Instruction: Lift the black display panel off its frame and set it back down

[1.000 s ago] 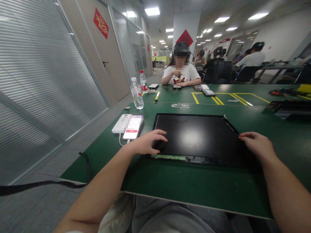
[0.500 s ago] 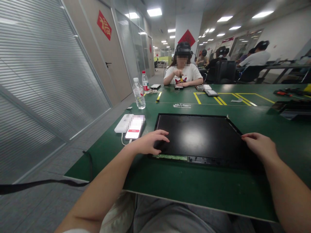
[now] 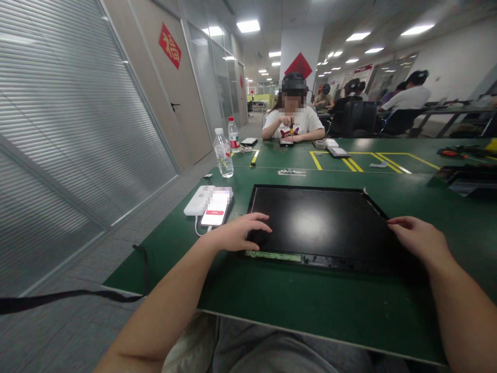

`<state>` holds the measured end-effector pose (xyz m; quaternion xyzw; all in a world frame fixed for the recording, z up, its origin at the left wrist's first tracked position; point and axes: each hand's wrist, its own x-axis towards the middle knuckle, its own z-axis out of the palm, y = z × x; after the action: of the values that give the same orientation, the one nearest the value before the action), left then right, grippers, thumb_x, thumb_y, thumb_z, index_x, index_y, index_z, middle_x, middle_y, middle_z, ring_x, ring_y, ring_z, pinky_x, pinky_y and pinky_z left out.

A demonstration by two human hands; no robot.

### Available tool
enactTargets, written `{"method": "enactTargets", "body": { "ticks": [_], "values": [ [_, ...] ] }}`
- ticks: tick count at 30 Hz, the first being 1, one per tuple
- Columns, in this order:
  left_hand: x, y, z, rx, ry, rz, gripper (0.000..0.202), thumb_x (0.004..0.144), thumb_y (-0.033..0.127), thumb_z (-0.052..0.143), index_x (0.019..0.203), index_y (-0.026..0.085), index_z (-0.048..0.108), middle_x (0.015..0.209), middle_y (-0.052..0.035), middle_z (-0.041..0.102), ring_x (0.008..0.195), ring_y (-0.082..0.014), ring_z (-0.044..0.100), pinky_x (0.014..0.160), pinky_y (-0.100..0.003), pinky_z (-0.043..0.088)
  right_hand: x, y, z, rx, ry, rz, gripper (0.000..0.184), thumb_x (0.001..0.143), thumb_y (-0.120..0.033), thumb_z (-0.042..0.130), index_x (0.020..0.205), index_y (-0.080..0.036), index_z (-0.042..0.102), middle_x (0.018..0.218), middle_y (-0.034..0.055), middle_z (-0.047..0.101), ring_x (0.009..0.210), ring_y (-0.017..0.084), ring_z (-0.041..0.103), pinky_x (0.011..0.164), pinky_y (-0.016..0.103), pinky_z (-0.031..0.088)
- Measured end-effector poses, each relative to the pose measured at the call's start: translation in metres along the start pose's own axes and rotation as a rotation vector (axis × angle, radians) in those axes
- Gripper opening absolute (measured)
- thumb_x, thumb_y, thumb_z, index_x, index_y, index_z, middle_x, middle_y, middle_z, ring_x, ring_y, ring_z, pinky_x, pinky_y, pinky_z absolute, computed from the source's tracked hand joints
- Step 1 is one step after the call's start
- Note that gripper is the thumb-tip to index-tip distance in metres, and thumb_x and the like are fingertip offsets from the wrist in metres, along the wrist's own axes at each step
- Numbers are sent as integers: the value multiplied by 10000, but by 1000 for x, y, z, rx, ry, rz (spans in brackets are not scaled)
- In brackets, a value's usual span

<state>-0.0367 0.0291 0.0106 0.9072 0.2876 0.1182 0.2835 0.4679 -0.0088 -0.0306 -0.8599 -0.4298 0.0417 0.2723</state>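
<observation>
A black flat display panel (image 3: 316,223) lies face up on the green table (image 3: 295,300), with a strip of circuit board showing along its near edge. My left hand (image 3: 235,232) rests on the panel's near left corner, fingers spread flat and slightly curled. My right hand (image 3: 421,239) lies on the panel's right edge, fingers stretched out along it. Neither hand holds anything.
A phone (image 3: 215,212) on a white power bank (image 3: 197,200) lies left of the panel. Two water bottles (image 3: 224,154) stand behind. A person (image 3: 293,116) works across the table. Yellow tape lines (image 3: 349,160) and dark devices (image 3: 466,178) sit at right. A black strap (image 3: 70,296) hangs left.
The view has shifted slightly; both hands stay on the panel in nearly the same places.
</observation>
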Motion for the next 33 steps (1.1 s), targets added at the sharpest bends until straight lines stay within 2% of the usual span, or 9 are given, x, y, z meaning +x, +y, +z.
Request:
{"method": "enactTargets", "body": {
  "ticks": [6, 12, 15, 20, 25, 27, 30, 33],
  "values": [
    [2, 3, 0, -12, 3, 30, 410, 849, 158, 791, 1243, 255, 730, 1628, -145, 481, 1516, -329, 466, 1209, -500, 419, -5, -7, -4, -17, -19, 27, 195, 686, -349, 605, 774, -277, 764, 881, 74, 767, 874, 295, 694, 773, 394, 505],
    [2, -1, 1, -14, 13, 18, 403, 864, 170, 780, 1252, 257, 718, 1662, -142, 429, 1556, -327, 407, 1236, -512, 388, -8, -11, -8, 2, -35, 44, 191, 685, -343, 603, 769, -275, 761, 889, 70, 765, 902, 295, 685, 818, 397, 504],
    [3, -4, 2, -11, 31, -65, 503, 841, 221, 820, 1325, 273, 692, 1698, -145, 371, 1585, -357, 351, 1249, -541, 366, -10, -13, -10, 25, -31, 51, 196, 683, -364, 603, 765, -272, 756, 879, 73, 760, 877, 290, 679, 779, 390, 503],
    [5, -5, 7, 14, 23, -280, 752, 814, 395, 856, 1492, 242, 568, 1760, -224, 202, 1626, -450, 201, 1257, -645, 296, -6, -6, -9, 12, 22, 76, 225, 682, -379, 597, 795, -274, 761, 888, 76, 764, 860, 290, 680, 747, 391, 500],
    [8, 2, 14, 45, 48, -409, 889, 780, 516, 859, 1552, 251, 506, 1796, -199, 67, 1647, -459, 35, 1288, -627, 217, 8, 11, 4, -36, -15, 36, 269, 669, -401, 597, 834, -284, 774, 942, 69, 791, 853, 295, 697, 688, 388, 501],
    [9, 4, 15, 52, 53, -460, 947, 761, 552, 861, 1574, 249, 481, 1794, -209, 71, 1645, -465, 7, 1284, -635, 211, 11, 15, 8, -55, -44, 14, 305, 672, -414, 595, 871, -285, 787, 990, 70, 798, 879, 301, 703, 713, 394, 511],
    [9, 5, 17, 31, 73, -494, 1029, 716, 574, 877, 1587, 218, 461, 1776, -250, 119, 1637, -485, 57, 1269, -645, 230, 12, 15, 9, -94, -82, -2, 359, 687, -425, 589, 938, -281, 801, 1073, 82, 795, 952, 315, 704, 780, 409, 525],
    [12, 2, 18, -32, 163, -471, 986, 706, 569, 876, 1550, 211, 515, 1737, -245, 283, 1633, -471, 142, 1263, -625, 265, 10, 11, 6, -127, -107, 8, 388, 701, -426, 584, 980, -275, 807, 1136, 95, 785, 1015, 330, 699, 814, 417, 530]
  ]
}}
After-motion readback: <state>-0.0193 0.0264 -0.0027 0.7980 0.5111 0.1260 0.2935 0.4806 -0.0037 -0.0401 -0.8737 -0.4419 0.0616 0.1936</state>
